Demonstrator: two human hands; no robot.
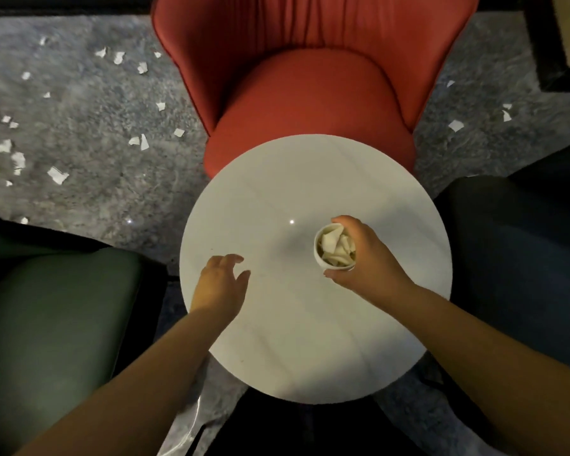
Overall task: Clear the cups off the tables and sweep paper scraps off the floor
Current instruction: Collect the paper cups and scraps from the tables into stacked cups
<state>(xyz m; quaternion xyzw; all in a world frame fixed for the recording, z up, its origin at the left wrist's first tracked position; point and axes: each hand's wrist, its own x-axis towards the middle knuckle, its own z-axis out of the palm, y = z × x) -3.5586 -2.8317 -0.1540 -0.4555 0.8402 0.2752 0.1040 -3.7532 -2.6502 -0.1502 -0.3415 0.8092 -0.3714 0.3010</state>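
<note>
Cup (pixel 334 246), stuffed with paper, sits right of centre on the round table (pixel 277 340), right hand (pixel 359 258) wrapped around it. Left hand (pixel 219 283) relaxed, empty. Risk: tilting on lift spills paper; floor scraps (pixel 58 175) unswept.

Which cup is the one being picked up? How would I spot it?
Find the round white table in front of the red chair. The white cup sits toward its right side, gripped by the right hand. It is the only cup there, stuffed with crumpled paper.
</note>
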